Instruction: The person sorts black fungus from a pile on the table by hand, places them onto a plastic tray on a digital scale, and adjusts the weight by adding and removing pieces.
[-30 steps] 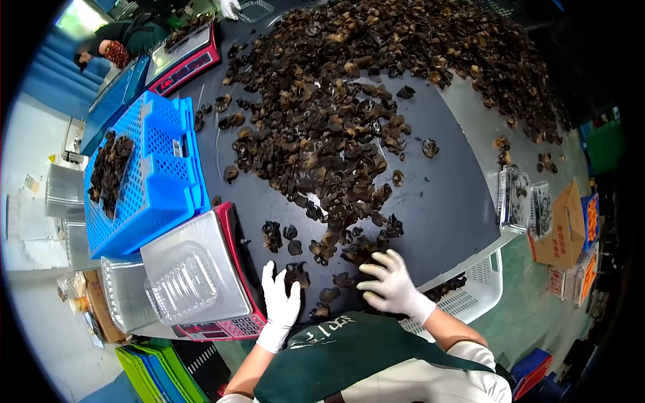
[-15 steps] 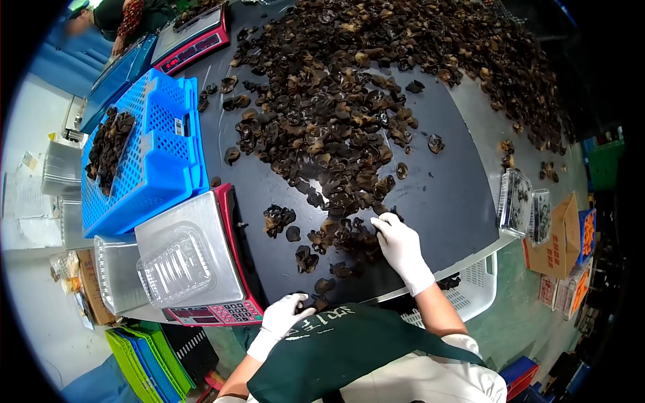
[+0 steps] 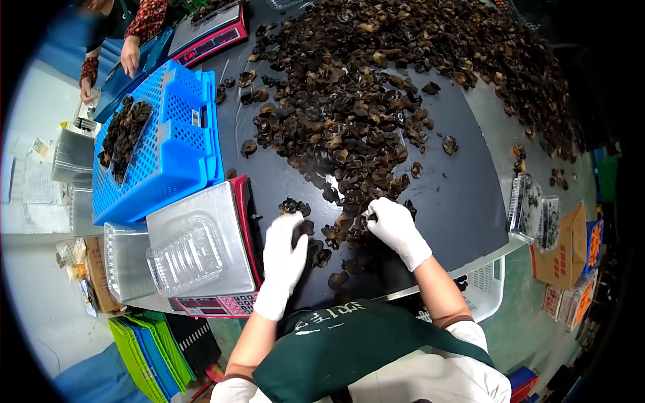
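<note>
Dark wood ear mushrooms (image 3: 336, 134) lie heaped on the black table mat. My left hand (image 3: 283, 254), in a white glove, reaches over a few loose pieces beside the scale, thumb and fingers apart around a dark piece. My right hand (image 3: 398, 230), also gloved, has its fingers pinched on a wood ear mushroom at the heap's near end; the fingertips partly hide it. Left of my hands, a clear plastic tray (image 3: 188, 256) rests on the steel plate of a red scale (image 3: 243, 221).
A blue crate (image 3: 176, 158) at the left bears a filled tray of mushrooms (image 3: 124, 134). Behind it are a second red scale (image 3: 215, 41) and another person's hands (image 3: 130, 56). Clear boxes (image 3: 524, 205) sit at the table's right edge, above a white basket (image 3: 489, 289).
My left hand has moved forward from the table's near edge to the loose mushrooms. My right hand stays at the heap's near end. The other person's hands have come further into view.
</note>
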The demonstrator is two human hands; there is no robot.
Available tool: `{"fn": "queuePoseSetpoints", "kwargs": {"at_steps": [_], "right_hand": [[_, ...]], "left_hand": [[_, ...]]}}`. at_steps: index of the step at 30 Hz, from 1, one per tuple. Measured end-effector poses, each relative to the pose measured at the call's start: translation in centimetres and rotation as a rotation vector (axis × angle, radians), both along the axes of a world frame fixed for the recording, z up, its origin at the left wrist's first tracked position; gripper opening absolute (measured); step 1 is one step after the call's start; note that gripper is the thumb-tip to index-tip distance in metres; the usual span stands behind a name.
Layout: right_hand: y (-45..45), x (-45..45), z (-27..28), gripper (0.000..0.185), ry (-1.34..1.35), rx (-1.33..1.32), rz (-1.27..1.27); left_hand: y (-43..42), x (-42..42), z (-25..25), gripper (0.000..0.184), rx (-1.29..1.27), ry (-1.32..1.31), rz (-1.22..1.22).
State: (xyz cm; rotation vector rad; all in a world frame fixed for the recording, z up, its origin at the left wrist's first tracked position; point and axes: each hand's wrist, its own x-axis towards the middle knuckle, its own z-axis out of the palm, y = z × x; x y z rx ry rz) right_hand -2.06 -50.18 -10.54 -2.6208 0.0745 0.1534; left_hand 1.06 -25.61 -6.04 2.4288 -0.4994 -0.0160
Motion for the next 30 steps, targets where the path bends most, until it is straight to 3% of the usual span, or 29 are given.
{"fn": "queuePoseSetpoints", "kwargs": {"at_steps": [2, 4, 5, 6, 8, 10, 12, 13, 14, 16, 18, 20, 21, 22, 24, 26, 27, 30], "right_hand": [[-0.9, -0.3, 0.9, 0.011, -0.078, 0.323, -0.141], [-2.5, -1.6, 3.2, 0.011, -0.141, 0.567, -0.185], [-3.5, -2.4, 5.4, 0.012, 0.02, 0.633, -0.229], [-4.8, -3.4, 7.0, 0.013, 0.181, 0.697, -0.273], [-8.6, -6.7, 6.6, 0.015, 0.256, 0.846, -0.074], [-11.8, -9.7, 7.8, 0.014, 0.533, 0.855, 0.049], [-13.2, -12.2, 8.8, 0.021, 0.631, 0.909, -0.094], [-13.7, -13.2, 9.0, 0.027, 0.635, 0.957, -0.178], [-13.6, -13.3, 9.6, 0.027, 0.636, 0.96, -0.185], [-12.8, -12.7, 10.9, 0.021, 0.506, 0.93, -0.278], [-10.9, -11.3, 10.2, 0.022, 0.323, 0.741, -0.245], [-7.9, -10.0, 8.6, 0.021, 0.043, 0.522, -0.221], [-6.5, -9.3, 8.0, 0.022, 0.046, 0.485, -0.191], [-5.2, -8.7, 7.3, 0.023, 0.049, 0.45, -0.159], [-2.5, -8.2, 2.7, 0.032, -0.252, 0.283, -0.034], [0.5, -7.6, 1.4, 0.041, -0.251, 0.07, 0.032], [1.6, -7.5, 1.6, 0.046, -0.188, 0.091, 0.151], [2.4, -8.4, 1.1, 0.026, -0.279, 0.113, 0.215]], "left_hand": [[-1.0, 1.9, -1.5, 0.061, 0.112, 0.027, 0.091], [-1.2, 3.4, -4.6, 0.059, 0.215, 0.089, 0.097], [-0.7, 4.0, -6.4, 0.057, 0.368, 0.04, 0.056], [-0.4, 4.3, -6.7, 0.053, 0.248, 0.009, 0.07], [0.6, 5.0, -7.0, 0.05, 0.09, 0.008, 0.11], [0.0, 4.4, -4.1, 0.045, -0.117, -0.061, 0.179], [-1.1, 2.7, -1.1, 0.045, -0.326, 0.167, 0.138], [-2.4, 1.5, 1.2, 0.046, -0.274, 0.168, -0.078], [-3.8, 0.0, 3.4, 0.048, -0.22, 0.168, -0.294], [-5.8, -3.5, 6.0, 0.047, -0.478, 0.869, -0.509], [-6.4, -3.2, 4.7, 0.044, -0.286, 0.369, -0.674], [-5.6, -1.1, 1.6, 0.032, -0.238, 0.174, -0.402], [-4.6, 0.4, 0.3, 0.029, -0.121, 0.029, -0.353], [-3.9, 1.4, 0.1, 0.032, 0.049, 0.014, -0.302], [-3.2, 0.9, -1.4, 0.035, 0.341, -0.101, -0.153], [-1.4, 0.2, -3.6, 0.037, 0.372, 0.012, -0.262], [-0.3, -0.3, -4.5, 0.032, 0.285, 0.035, -0.326], [2.1, -2.2, -3.0, 0.026, 0.266, 0.173, -0.319]]}}
